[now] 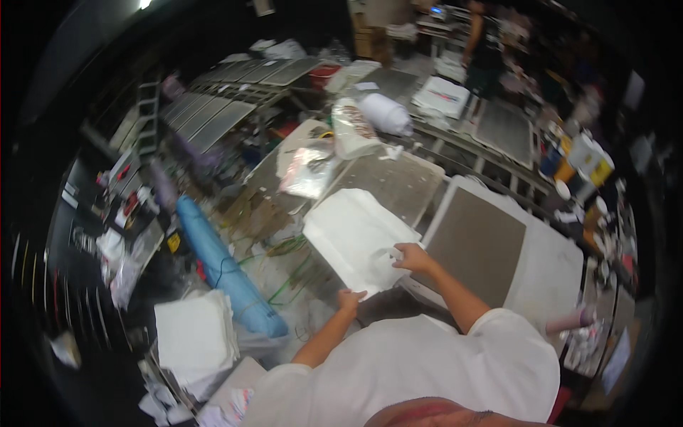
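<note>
A white sheet (356, 231), possibly a stack of thin sheets, lies in front of me with its near edge raised. My left hand (350, 300) is closed on its near corner, fingers and thumb pinching the edge. At the right edge my right hand (414, 257) is closed on a curled-up piece of the same white sheet. Under and beyond the sheet is a grey-brown board (388, 186). To the right of my right hand, a large brown-grey panel (473, 245) rests on a white surface (544, 274).
A long blue roll (224, 267) leans at left, near a stack of white sheets (192, 334). Shiny plastic packages (309, 169) and a white roll (385, 114) lie farther off. Rows of grey framed panels (213, 117) stand at the back left. Another person (487, 53) stands at the far right.
</note>
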The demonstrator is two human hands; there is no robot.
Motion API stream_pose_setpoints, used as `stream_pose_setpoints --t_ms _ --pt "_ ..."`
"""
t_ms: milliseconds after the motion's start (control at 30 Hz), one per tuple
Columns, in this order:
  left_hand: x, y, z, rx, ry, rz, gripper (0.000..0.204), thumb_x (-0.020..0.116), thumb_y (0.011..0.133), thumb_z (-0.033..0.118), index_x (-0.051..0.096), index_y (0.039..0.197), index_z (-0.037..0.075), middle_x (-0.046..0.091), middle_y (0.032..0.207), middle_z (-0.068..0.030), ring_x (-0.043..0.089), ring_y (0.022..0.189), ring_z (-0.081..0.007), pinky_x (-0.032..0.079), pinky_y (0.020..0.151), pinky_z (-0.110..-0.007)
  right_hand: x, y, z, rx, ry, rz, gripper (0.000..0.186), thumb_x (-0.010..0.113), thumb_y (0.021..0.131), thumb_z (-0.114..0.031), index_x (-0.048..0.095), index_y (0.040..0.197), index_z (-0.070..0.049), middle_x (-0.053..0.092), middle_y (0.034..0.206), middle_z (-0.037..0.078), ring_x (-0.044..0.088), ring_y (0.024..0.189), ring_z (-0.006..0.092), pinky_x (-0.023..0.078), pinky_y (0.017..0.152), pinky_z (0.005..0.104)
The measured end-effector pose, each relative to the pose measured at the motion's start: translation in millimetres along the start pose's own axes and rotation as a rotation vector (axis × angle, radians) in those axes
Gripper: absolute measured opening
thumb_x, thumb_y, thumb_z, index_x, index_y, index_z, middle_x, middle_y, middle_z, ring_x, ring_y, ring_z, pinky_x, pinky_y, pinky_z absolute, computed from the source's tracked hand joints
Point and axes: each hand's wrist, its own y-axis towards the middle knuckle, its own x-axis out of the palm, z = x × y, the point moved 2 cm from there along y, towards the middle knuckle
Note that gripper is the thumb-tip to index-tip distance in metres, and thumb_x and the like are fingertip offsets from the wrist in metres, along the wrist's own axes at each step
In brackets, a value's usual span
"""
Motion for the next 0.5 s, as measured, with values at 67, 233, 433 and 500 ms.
stream_pose_setpoints --t_ms 67,233,433,500 --pt "-2 -6 0 -0.049 -0.087 0.039 0.056 0.086 0.065 0.002 0.047 0.106 0.001 0.054 0.094 -0.0116 0.057 0.075 -0.0216 0.054 0.063 -0.036 -25 -21 -12 0.002 0.021 -0.002 0.036 0.076 0.066 -0.027 0.068 0.096 -0.008 0.065 0.075 0.011 0.062 0.071 0.0224 0.048 0.065 0.0354" --pt "-1 21 -18 -0.030 -0.123 0.027 0.057 0.086 0.068 0.007 0.048 0.111 0.001 0.056 0.097 -0.0138 0.056 0.077 -0.0230 0.051 0.056 -0.035 -32 -67 27 0.054 -0.252 -0.334 0.036 0.076 0.068 -0.030 0.070 0.099 -0.014 0.071 0.088 0.009 0.067 0.081 0.0248 0.052 0.071 0.0378" --pt "-2 22 -14 -0.050 -0.150 0.020 0.041 0.081 0.075 0.005 0.050 0.101 0.002 0.055 0.096 -0.0118 0.059 0.080 -0.0222 0.056 0.062 -0.038 7 -99 64 0.289 -0.154 -0.565 0.049 0.074 0.076 -0.048 0.070 0.109 -0.011 0.069 0.108 0.012 0.064 0.101 0.0294 0.049 0.087 0.0374" --pt "-8 35 -23 -0.077 -0.173 -0.034 0.033 0.080 0.076 0.007 0.053 0.095 0.003 0.058 0.096 -0.0117 0.059 0.081 -0.0218 0.055 0.064 -0.038 15 -96 74 0.364 -0.149 -0.409 0.051 0.072 0.075 -0.050 0.071 0.106 -0.009 0.069 0.107 0.015 0.065 0.099 0.0315 0.050 0.085 0.0398"
